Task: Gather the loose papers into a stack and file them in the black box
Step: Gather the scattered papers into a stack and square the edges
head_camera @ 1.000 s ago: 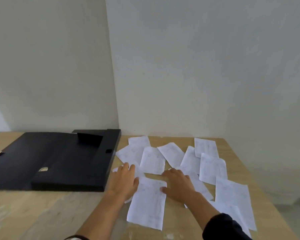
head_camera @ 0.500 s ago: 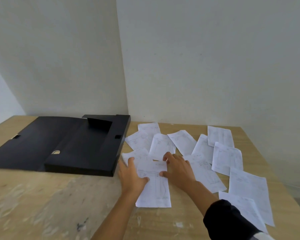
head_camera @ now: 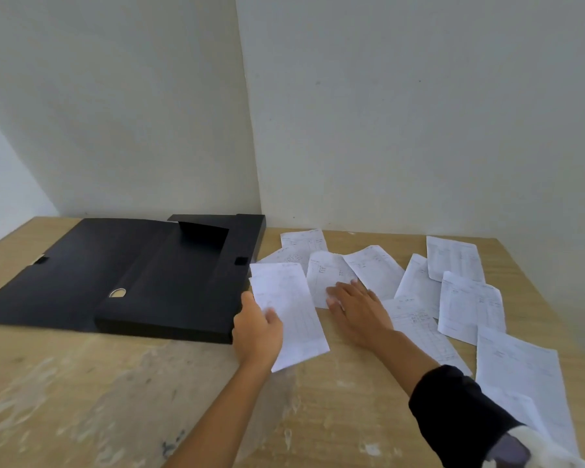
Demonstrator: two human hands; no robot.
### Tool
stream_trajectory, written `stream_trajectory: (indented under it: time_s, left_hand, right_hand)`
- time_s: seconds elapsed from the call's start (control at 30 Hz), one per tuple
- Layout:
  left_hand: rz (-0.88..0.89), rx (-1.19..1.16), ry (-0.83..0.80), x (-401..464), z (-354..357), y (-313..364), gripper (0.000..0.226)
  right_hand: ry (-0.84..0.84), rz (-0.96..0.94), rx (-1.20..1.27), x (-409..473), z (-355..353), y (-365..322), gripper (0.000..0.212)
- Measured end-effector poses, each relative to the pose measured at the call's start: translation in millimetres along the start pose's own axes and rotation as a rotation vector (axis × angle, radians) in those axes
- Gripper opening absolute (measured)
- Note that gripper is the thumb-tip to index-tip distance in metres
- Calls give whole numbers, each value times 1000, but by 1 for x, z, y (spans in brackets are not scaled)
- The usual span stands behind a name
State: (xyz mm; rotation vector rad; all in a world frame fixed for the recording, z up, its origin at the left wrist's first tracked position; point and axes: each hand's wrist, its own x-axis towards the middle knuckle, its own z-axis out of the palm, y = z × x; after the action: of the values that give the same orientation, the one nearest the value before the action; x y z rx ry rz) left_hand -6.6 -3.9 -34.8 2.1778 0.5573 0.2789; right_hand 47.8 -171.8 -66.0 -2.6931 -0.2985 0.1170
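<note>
Head view: the left hand [head_camera: 258, 327] grips one sheet [head_camera: 289, 312] by its left edge, lifted just beside the open black box [head_camera: 169, 282], apparently to start the stack. The right hand [head_camera: 357, 307] lies open and flat, fingertips on a second sheet [head_camera: 328, 275], likely to drag it over. The remaining papers [head_camera: 466, 298] lie scattered across the table [head_camera: 81, 400], none filed yet.

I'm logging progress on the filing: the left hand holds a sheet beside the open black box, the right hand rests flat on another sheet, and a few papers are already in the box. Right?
Not quite. The head view shows no papers in the black box yet. The left hand does hold a sheet beside it, and the right hand rests flat on another sheet.
</note>
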Motion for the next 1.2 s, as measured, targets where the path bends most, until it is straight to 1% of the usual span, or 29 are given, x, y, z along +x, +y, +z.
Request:
stream_trajectory:
  time_s: [0.07, 0.2, 0.27, 0.4, 0.47, 0.53, 0.6, 0.7, 0.8, 0.93, 1.03, 1.13, 1.17, 1.2]
  left_hand:
    - [-10, -2, 42, 5, 2, 4, 13]
    - [8, -18, 3, 17, 16, 10, 18]
    - [2, -38, 21, 24, 23, 13, 17]
    - [12, -75, -63, 41, 40, 15, 17]
    - [22, -74, -59, 47, 49, 16, 16]
    - [22, -7, -20, 52, 62, 14, 27]
    - [8, 73, 20, 54, 74, 13, 40]
    - [9, 53, 14, 57, 85, 15, 48]
    - [41, -28, -12, 67, 89, 17, 46]
    - [182, -27, -25, 80, 88, 16, 44]
    - [212, -44, -32, 90, 84, 18, 44]
    - [218, -85, -37, 98, 81, 15, 46]
    - [214, -95, -42, 100, 81, 13, 46]
    - [212, -106, -49, 102, 80, 12, 47]
  right_hand:
    - [-18, -21, 55, 8, -4, -2, 37]
    - [-15, -23, 224, 21, -11, -8, 30]
    - [-20, -24, 243, 28, -14, -5, 28]
    - [90, 64, 396, 39, -18, 5, 31]
    - [121, 75, 359, 46, -17, 6, 32]
    - [145, 81, 305, 52, -11, 5, 35]
    - [161, 90, 318, 59, -7, 0, 36]
    - [189, 100, 396, 70, -10, -4, 38]
    - [232, 166, 385, 79, -13, 1, 45]
    - [138, 199, 312, 89, -12, -4, 50]
    - [177, 271, 422, 100, -16, -11, 52]
    - [178, 375, 550, 110, -20, -13, 61]
    - [166, 388, 561, 112, -20, -13, 59]
    - [152, 390, 556, 115, -20, -14, 52]
